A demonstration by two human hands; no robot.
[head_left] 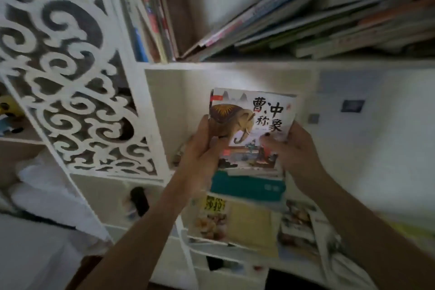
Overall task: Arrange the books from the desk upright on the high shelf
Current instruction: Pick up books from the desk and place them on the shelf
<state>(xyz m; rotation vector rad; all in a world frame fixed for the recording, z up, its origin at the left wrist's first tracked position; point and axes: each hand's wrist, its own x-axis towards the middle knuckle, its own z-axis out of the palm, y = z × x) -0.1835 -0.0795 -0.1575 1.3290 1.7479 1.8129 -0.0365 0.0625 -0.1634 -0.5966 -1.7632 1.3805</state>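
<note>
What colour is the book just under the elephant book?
Teal book, seen best in the head view.

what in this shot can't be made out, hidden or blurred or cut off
Head view only:
- Elephant book: lower corners covered by the left hand and right hand; how many books are in that grip is unclear.
- Teal book: top hidden behind the elephant book, label blurred.
- Leaning books on the high shelf: spines smeared by motion blur, tops cut by the frame edge.
- Dark object lower left: too blurred to identify.
</note>
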